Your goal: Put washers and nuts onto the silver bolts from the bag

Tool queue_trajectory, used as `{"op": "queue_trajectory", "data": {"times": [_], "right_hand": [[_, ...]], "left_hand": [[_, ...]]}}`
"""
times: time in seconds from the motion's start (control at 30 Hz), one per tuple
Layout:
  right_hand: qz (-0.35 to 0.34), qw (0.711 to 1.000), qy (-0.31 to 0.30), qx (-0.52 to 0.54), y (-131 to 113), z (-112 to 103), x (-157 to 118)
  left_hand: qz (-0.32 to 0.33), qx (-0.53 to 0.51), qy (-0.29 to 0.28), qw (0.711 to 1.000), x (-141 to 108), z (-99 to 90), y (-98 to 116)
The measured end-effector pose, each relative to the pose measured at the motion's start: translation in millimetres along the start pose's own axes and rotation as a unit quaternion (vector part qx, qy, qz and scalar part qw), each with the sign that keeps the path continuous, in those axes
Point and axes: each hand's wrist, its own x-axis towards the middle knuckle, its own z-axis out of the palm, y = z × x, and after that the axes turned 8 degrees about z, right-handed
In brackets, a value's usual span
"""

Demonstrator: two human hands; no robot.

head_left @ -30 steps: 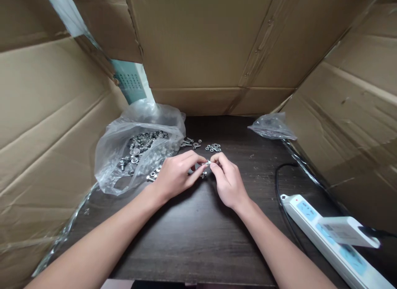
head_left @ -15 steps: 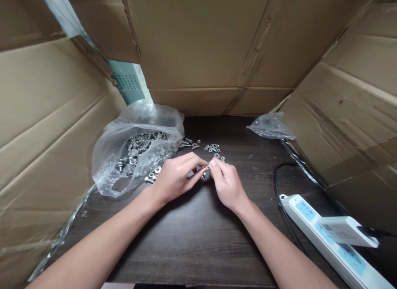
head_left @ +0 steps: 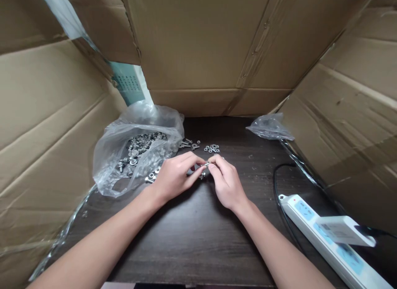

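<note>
My left hand (head_left: pixel 175 173) pinches a small silvery bolt (head_left: pixel 207 164) between thumb and fingertips, above the dark table. Against it from the other side, my right hand (head_left: pixel 228 181) has its thumb and forefinger closed on the bolt's end. Whether a nut or washer sits between those fingertips is too small to tell. Several loose metal fasteners (head_left: pixel 202 175) lie just beneath the fingers. Beside my left wrist are bolts and nuts (head_left: pixel 151 175), partly covered by the hand. Beyond both hands lies a group of nuts and washers (head_left: pixel 212 148).
An open clear plastic bag (head_left: pixel 107 156) full of bolts stands at left. More bolts (head_left: pixel 187 143) lie by its edge. A smaller plastic bag (head_left: pixel 271 126) is at the back right. A white power strip (head_left: pixel 310 222) with a black cable (head_left: pixel 276 181) lies right. Cardboard walls (head_left: pixel 198 53) enclose the table.
My right fingertips have shifted slightly and loosened around the bolt's end, so more of the metal shows. The right hand now covers the washer behind it. The left hand is almost still.
</note>
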Motion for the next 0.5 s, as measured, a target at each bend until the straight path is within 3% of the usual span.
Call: {"op": "queue_trajectory", "data": {"times": [0.5], "right_hand": [[0.016,1.0,-0.024,0.006,1.8,1.4,-0.3]], "left_hand": [[0.03,-0.017,0.003,0.999,0.1,-0.5,-0.1]]}}
